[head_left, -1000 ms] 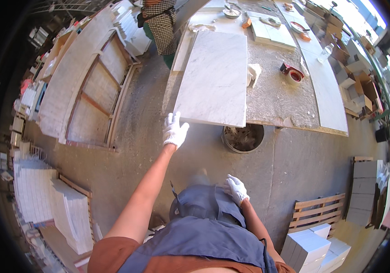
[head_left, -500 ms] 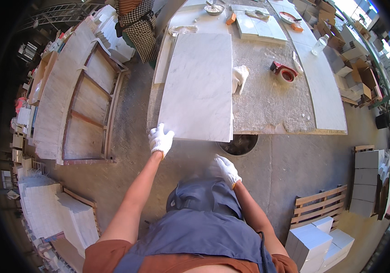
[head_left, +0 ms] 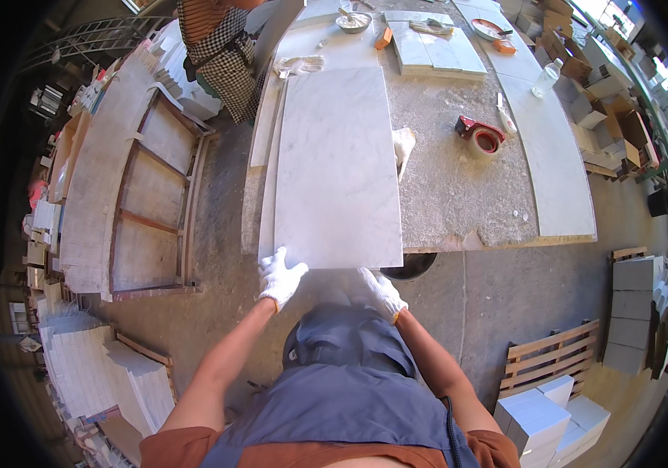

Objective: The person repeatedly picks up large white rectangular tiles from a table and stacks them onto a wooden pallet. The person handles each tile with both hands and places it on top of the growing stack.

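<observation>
A pale grey-veined marble slab lies on top of similar slabs, whose edges show along its left side. Its near end juts past the worktable's edge toward me. My left hand, in a white knit glove, touches the near left corner with its fingers spread. At the near edge, right of the middle, my gloved right hand has its fingers stretched out and the tips against the slab. Whether any fingertips reach underneath is hidden. A loose white glove is partly covered by the slab's right side.
On the worktable are a red tape dispenser, a white-handled tool, a clear bottle, a bowl of white paste and more slabs. A dark round tub sits below. A person stands at far left.
The top slab has shifted right over the ones below, baring their left edges and covering more of the loose glove. My right hand has come up from my lap to the slab's near edge.
</observation>
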Motion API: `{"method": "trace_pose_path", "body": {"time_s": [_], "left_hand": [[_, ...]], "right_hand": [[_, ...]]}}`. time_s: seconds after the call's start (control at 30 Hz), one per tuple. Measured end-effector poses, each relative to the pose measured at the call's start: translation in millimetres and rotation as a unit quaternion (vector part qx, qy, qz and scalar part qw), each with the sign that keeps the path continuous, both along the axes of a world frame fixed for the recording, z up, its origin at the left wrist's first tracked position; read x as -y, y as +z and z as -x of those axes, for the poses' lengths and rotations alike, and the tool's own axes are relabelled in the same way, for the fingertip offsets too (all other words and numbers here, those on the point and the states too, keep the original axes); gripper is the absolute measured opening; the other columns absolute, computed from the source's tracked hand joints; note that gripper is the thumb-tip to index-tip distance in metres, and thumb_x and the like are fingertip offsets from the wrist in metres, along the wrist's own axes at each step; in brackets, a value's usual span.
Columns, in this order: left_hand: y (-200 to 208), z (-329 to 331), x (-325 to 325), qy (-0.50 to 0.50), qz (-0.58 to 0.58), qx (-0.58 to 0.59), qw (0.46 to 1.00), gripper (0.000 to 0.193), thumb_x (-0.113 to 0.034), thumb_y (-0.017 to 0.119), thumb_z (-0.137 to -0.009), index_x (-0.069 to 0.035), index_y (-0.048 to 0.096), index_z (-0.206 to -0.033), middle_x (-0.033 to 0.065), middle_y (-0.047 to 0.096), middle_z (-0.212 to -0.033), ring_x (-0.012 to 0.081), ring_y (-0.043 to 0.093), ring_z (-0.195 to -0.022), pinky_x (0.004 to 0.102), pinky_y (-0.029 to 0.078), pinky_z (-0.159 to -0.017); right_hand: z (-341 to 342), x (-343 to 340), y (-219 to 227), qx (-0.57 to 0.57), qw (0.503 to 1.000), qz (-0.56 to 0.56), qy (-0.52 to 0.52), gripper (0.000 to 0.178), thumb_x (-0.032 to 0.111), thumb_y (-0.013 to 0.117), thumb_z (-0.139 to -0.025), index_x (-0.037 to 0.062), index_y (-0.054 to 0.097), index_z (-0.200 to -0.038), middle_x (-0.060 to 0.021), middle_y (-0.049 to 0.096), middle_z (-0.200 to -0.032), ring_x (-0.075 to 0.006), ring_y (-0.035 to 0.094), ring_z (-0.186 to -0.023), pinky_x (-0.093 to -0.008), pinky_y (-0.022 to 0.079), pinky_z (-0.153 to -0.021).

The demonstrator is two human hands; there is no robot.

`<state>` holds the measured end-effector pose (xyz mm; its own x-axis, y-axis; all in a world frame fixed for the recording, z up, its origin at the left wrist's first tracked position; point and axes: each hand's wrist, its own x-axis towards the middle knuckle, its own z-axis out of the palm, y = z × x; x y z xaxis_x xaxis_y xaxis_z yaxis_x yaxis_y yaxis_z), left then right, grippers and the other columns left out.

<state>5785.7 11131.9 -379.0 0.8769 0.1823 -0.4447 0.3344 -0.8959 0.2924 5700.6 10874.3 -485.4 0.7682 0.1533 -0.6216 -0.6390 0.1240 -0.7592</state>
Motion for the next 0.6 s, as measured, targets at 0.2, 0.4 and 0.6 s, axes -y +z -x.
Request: {"method": "trace_pose_path", "body": {"time_s": [0.2,0.4,0.6], "left_hand": [[24.7,16.7,33.1,-0.088,0.1,-0.078,0.988,0.087,-0.051,0.075,-0.083,-0.008,0.044,-0.151,0.0299,0.045,-0.146,0.0443,0.045,-0.136,0.0458,0.038,-0.114],[39.1,-88.0,-5.6,-0.375,0.112,-0.302,0.869,0.074,-0.056,0.062,-0.089,-0.008,0.055,-0.145,0.0181,0.06,-0.142,0.0333,0.054,-0.135,0.0387,0.04,-0.114],[-4.1,-257.1,41.4,-0.42,0.232,-0.175,0.86,0.052,-0.032,0.067,-0.094,-0.005,0.061,-0.137,0.0191,0.068,-0.128,0.0291,0.063,-0.122,0.0356,0.047,-0.106]], "right_hand": [[-11.0,-12.4,14.1,-0.003,1.0,0.007,-0.001,0.044,0.044,0.053,-0.104,0.0061,0.068,-0.121,-0.0104,0.072,-0.11,-0.0229,0.067,-0.097,-0.0381,0.053,-0.085],[-9.3,-24.2,32.0,0.011,0.996,0.085,-0.035,0.046,0.047,0.053,-0.102,0.0041,0.069,-0.109,-0.0151,0.073,-0.1,-0.0271,0.068,-0.085,-0.0403,0.053,-0.078],[-17.0,-78.9,57.8,-0.117,0.959,-0.072,-0.247,0.073,0.066,0.056,-0.096,-0.0028,0.069,-0.116,-0.0098,0.072,-0.1,-0.0184,0.068,-0.085,-0.0299,0.054,-0.073]]}}
